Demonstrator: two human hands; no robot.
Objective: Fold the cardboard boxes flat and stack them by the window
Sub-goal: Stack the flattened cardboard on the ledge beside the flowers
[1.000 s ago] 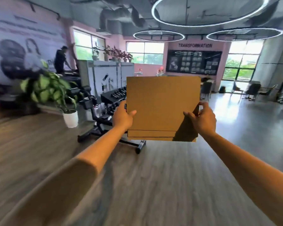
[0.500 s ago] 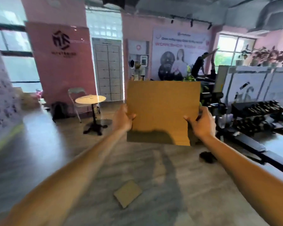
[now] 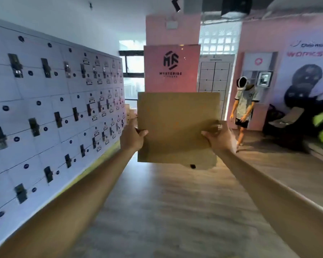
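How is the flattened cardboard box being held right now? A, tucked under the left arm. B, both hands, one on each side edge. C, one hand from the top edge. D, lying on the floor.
B: the left hand and the right hand each hold a side edge of the cardboard box, upright in front of the person.

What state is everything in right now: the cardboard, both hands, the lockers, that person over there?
Flattened cardboard box: folded flat, held upright in the air.
Left hand: grips the box's left edge.
Right hand: grips the box's right edge.
Lockers: doors closed.
Other person: standing, head bent down.
Boxes by the window: stacked, mostly hidden.
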